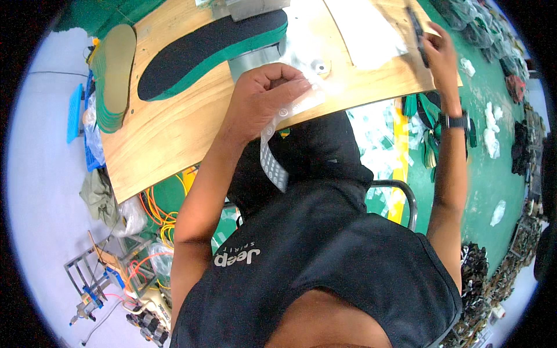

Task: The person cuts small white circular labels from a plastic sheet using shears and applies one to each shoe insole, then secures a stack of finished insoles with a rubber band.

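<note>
My left hand (268,95) is closed in a pinch on a whitish strip of stickers (271,159). The strip's printed tail hangs past the near edge of the table over my lap, and its other end lies by my fingertips on the wood. Out at the table's right edge, my right hand (440,55) is closed on a slim dark tool (416,29), slightly blurred, its exact kind unclear. Beyond my left hand lies a stack of insoles (214,52), black on top with green sides. Another insole stack (116,69), beige on top, is at the far left.
A metal fixture (255,8) stands at the table's far edge. White paper (368,35) lies between my hands on the wooden table (162,145). Orange and yellow hoses (156,209) coil below left. Green insoles (429,124) and white scraps lie on the floor at right.
</note>
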### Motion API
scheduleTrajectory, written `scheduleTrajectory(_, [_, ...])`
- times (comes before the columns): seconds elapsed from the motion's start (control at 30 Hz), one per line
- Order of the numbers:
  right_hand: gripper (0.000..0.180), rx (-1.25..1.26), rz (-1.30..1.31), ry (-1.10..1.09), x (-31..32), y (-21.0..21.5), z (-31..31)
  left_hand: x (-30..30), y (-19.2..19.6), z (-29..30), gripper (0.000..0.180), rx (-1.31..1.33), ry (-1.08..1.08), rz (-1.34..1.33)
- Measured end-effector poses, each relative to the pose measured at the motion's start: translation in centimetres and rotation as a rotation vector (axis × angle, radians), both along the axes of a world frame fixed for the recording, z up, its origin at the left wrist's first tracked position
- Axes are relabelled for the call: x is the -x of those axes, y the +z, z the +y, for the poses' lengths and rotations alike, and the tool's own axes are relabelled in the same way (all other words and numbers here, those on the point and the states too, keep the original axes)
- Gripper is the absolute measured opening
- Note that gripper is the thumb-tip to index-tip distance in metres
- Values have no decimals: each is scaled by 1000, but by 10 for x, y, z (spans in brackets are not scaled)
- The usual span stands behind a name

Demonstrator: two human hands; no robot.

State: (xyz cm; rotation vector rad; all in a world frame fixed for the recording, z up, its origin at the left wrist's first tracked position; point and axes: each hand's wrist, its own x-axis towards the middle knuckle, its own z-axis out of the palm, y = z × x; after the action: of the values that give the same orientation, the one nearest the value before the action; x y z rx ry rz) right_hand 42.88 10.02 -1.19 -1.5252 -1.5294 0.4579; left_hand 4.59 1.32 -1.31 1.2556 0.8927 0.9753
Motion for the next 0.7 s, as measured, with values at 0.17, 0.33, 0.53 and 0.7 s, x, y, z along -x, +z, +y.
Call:
scheduleTrajectory(0.17, [54,133,742,370,93,33,-116,4,11,-9,19,185,8,-116])
scheduleTrajectory(0.33, [65,590,676,609,122,8,-185,15,1,-1,19,168,-30,-275])
scheduleTrajectory(0.53, [59,793,792,565,146,-3,-205,3,5,-6,12,122,117,-215])
scheduleTrajectory(0.7, [65,807,853,644,142,-11,-199,5,0,-6,15,68,24,-134])
